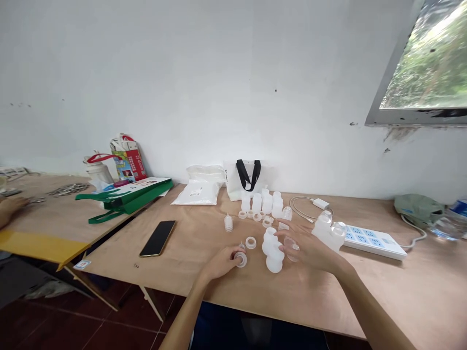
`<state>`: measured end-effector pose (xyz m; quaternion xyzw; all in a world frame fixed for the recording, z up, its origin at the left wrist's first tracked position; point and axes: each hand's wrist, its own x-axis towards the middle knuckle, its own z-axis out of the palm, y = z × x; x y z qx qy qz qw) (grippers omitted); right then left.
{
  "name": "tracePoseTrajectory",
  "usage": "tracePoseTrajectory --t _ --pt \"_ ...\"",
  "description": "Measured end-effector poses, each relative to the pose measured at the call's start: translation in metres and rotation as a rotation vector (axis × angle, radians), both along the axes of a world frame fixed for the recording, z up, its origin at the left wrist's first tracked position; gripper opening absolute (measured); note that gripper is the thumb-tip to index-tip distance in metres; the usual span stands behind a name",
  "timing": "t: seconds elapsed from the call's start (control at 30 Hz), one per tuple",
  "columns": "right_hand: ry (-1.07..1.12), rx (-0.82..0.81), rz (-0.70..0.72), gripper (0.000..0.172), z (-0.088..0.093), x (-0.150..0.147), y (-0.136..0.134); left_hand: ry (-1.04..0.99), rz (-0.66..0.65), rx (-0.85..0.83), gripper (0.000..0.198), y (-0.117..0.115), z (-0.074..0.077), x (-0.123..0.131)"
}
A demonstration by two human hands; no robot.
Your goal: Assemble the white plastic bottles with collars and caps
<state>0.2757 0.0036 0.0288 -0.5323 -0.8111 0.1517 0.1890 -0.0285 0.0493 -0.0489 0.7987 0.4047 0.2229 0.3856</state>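
Note:
My left hand [221,264] is closed, thumb and fingers pinching a white screw ring [241,260] with what looks like a clear teat at its top. A second white ring [250,242] lies just beyond it on the table. My right hand [310,247] has its fingers spread, reaching over a clear dome-shaped cap [291,249]; whether it touches the cap I cannot tell. Left of that hand stand frosted white baby bottles [274,258]. Farther back sits a small clear-white teat piece [228,223]. More frosted bottles [257,201] stand behind several loose rings [257,217].
On the left lies a black phone [157,238]. A white packet [197,192] and a white bag with black handles [233,182] are by the wall. To the right are more bottles [323,226], a power strip [375,242] and a coiled cable [297,206]. Another person's hand [12,209] shows far left.

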Motion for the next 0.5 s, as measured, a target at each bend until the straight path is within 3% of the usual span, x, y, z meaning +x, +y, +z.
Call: tracePoseTrajectory --t 0.23,0.4,0.5 --pt "-0.29 0.022 0.045 0.026 0.013 -0.011 0.034 -0.07 0.038 -0.034 0.028 0.01 -0.012 -0.002" --pt "-0.459 0.063 0.102 0.022 0.02 -0.019 0.059 -0.04 -0.041 -0.048 0.028 0.025 -0.01 0.002" --pt "-0.497 0.091 0.097 0.018 0.021 -0.023 0.071 -0.025 -0.014 -0.051 0.032 0.033 -0.009 0.004"
